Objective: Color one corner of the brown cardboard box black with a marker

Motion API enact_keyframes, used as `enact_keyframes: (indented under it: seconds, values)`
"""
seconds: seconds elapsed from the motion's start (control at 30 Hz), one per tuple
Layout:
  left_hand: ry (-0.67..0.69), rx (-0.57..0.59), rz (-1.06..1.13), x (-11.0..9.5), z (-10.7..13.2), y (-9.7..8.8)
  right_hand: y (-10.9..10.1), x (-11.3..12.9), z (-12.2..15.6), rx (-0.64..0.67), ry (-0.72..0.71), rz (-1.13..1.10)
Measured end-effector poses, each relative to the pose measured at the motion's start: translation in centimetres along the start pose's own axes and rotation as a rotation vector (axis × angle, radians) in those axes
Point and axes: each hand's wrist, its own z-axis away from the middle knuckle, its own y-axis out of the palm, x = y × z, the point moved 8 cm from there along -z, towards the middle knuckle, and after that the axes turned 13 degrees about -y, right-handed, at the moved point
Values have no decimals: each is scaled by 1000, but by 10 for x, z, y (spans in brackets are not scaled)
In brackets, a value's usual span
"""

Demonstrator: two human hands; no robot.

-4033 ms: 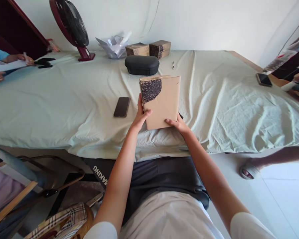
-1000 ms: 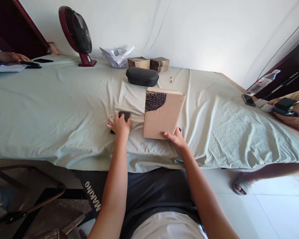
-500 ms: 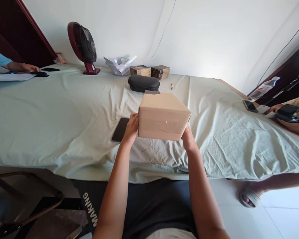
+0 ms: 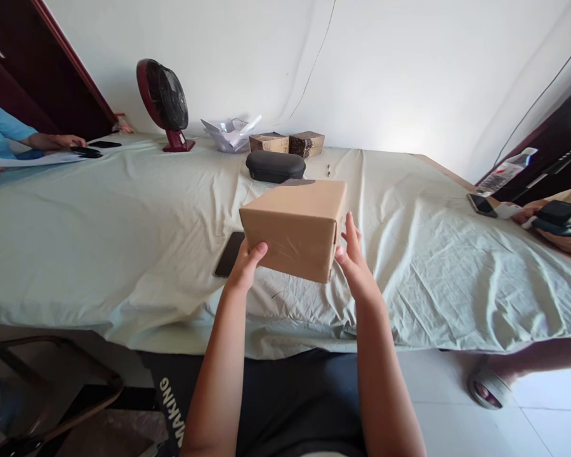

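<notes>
A brown cardboard box [image 4: 290,244] is held up above the cloth-covered table [image 4: 124,247], turned at an angle. My left hand [image 4: 247,261] grips its lower left side, thumb on the near face and the other fingers hidden behind or beneath. Beside the box's right edge, my right hand [image 4: 354,260] has its fingers stretched and apart; whether the thumb touches the cardboard I cannot tell. Partly behind my left hand lies a dark flat tablet-like object [image 4: 228,255] on the cloth. A black zip case [image 4: 275,166] sits just beyond the box.
Toward the wall stand a fan [image 4: 164,101], a clear plastic bag [image 4: 231,133] and two small patterned boxes [image 4: 307,143]. People's hands [image 4: 69,141] rest at the far left, and another person holds a dark device [image 4: 559,216] at the right, near a phone [image 4: 481,205] and a bottle [image 4: 507,171].
The cardboard box has turned, so its right edge now faces nearer me. My right hand has loosened from its side and spread its fingers; my left thumb has come onto the near face.
</notes>
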Motion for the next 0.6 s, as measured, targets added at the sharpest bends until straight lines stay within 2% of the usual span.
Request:
enact_keyframes:
  seconds: [0.17,0.27,0.4,0.47,0.6]
  values:
    - [-32,-15,115,1,-7,4,-2,-19,4,-55,66,22]
    - [-21,-10,139,-1,-8,2,-5,-30,5,-91,54,32]
    - [0,-49,154,0,-10,-5,-11,-49,8,-245,111,-54]
    - [-27,-103,203,6,-14,-12,-11,-50,8,-299,116,-107]
    - [-98,-199,306,23,-24,-23,-10,-37,5,-360,43,-138]
